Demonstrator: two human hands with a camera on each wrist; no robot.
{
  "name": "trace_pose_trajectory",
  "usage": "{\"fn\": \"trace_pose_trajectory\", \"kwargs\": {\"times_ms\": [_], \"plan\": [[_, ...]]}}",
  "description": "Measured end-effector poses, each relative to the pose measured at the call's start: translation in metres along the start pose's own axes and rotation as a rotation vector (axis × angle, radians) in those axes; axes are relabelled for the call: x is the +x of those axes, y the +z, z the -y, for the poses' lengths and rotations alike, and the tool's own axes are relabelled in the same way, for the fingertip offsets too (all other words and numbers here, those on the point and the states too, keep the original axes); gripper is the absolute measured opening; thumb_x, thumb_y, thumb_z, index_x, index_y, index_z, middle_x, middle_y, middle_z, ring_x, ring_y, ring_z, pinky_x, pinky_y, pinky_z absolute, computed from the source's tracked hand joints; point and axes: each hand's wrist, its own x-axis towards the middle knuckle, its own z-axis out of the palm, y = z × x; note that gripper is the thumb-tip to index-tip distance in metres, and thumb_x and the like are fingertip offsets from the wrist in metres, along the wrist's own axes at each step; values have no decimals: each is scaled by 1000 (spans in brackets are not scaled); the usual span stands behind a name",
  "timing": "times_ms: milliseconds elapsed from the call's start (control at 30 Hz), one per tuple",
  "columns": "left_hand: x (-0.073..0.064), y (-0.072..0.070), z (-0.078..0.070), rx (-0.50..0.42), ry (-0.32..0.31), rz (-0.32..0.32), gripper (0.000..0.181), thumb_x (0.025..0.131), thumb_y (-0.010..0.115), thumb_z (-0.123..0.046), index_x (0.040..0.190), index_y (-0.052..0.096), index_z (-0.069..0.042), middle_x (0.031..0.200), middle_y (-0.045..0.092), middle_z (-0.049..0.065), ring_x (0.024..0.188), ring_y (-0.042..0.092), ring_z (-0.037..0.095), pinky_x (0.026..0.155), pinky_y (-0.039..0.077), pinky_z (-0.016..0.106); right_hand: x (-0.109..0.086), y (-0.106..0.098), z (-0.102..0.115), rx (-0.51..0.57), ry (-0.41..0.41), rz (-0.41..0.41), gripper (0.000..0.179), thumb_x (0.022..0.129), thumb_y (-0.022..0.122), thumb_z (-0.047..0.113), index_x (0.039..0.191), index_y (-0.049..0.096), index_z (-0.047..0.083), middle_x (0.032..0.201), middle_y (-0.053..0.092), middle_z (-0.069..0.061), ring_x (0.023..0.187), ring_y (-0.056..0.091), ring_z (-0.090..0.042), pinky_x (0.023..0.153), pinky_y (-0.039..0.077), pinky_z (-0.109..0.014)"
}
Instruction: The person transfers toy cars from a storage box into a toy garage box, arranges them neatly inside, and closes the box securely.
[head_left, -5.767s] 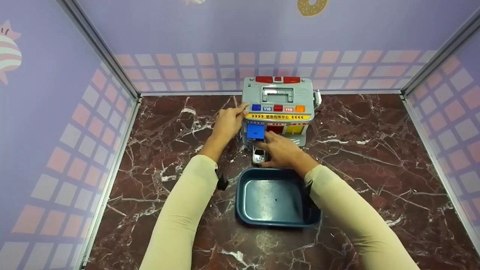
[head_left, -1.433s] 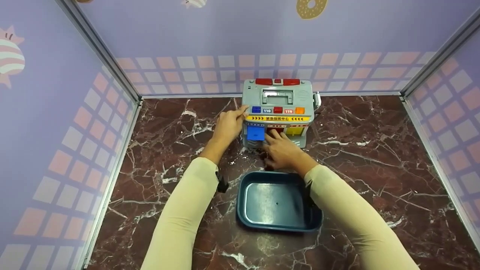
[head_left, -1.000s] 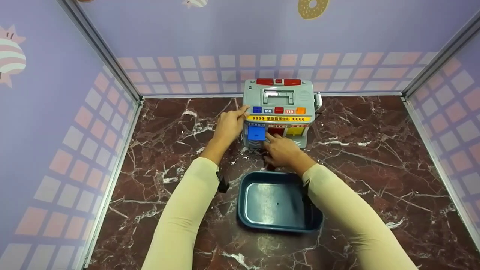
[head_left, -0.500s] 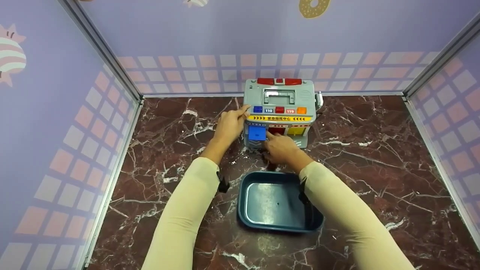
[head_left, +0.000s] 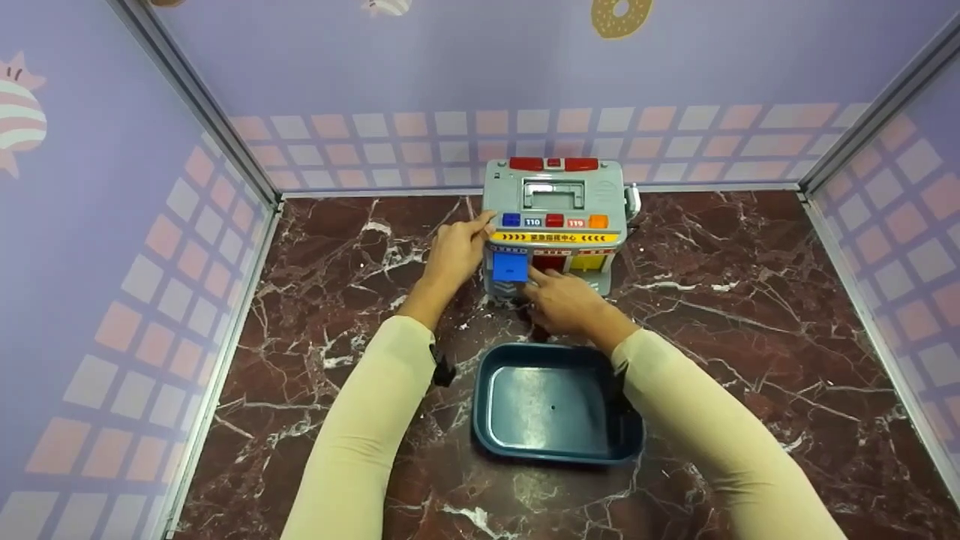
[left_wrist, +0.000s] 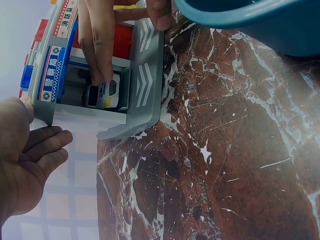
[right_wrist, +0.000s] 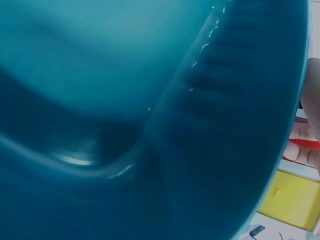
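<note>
A grey toy emergency station (head_left: 499, 195) stands near the back wall, its blue garage door (head_left: 510, 267) swung up. Inside that bay sits a small white toy car (left_wrist: 111, 95), seen in the left wrist view; from the head it is hidden. Fingers of my right hand (head_left: 566, 300) reach under the door, fairly straight, with their tips against the car's outer end. My left hand (head_left: 456, 251) rests at the station's left front corner, a fingertip on its upper edge beside the blue button (head_left: 511, 220), other fingers loosely bent.
A dark teal plastic tub (head_left: 484, 420) sits on the marbled tabletop (head_left: 337, 420), just below my right wrist. Red and yellow garage doors (head_left: 587, 262) are beside the blue one. A white handset (head_left: 633, 201) hangs on the station's right side. Patterned walls enclose the back and sides.
The white car was outside, in front of the blue bay, under my right hand; it is inside now. My right fingers have shifted lower along the station's front. My left hand has stayed put.
</note>
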Motion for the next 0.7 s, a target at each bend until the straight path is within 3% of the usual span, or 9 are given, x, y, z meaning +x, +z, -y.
{"fn": "trace_pose_trajectory", "kwargs": {"times_ms": [200,400,700], "plan": [[-1,0,0,4,-8,0,39,114,60,-41,149,71,-31,138,77,13,125,76,44,107,60,59,-16,-5,0,-12,-106,-85,58,104,75,33,157,60,15,153,62,-18,129,63,-46,112,56,-64],[0,-1,0,7,-12,7,39,114,60,-41,150,71,-30,138,76,14,125,76,44,107,60,58,-29,-10,-2,-55,-172,-151,64,106,70,46,162,57,18,157,63,-17,140,60,-44,113,53,-69],[0,-1,-1,-2,-8,9,39,114,60,-40,150,71,-31,139,76,14,126,75,44,109,59,58,-35,-19,-5,-110,-263,-342,53,106,65,47,153,66,21,143,72,-13,127,67,-36,107,57,-59]]}}
